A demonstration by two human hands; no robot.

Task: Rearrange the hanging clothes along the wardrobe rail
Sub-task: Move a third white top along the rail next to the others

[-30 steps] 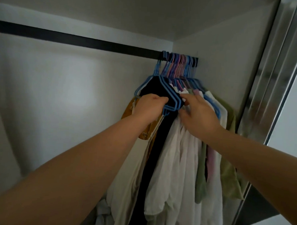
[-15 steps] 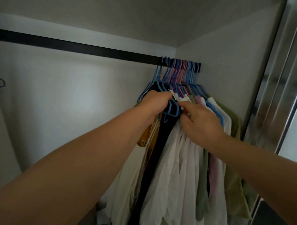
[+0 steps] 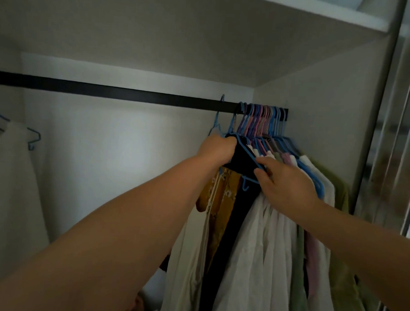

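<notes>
The black wardrobe rail runs level from left to right across the back wall, ending at the right side panel. Most of it is bare. The hanging clothes are bunched at its right end, their long axes dropping straight down: white shirts, a pale green one, a pink one, a mustard floral piece and a black garment. Their blue and pink hangers crowd together, hooks over the rail and shoulders sloping down toward the camera. Far left, well apart, a white garment hangs on a blue hanger.

The left hand curls over the top of the black garment's blue hanger just below the rail, its grip closed on it. The right hand pinches the lower near end of that hanger's shoulder between thumb and fingers, with the white shirts just beside it.
</notes>
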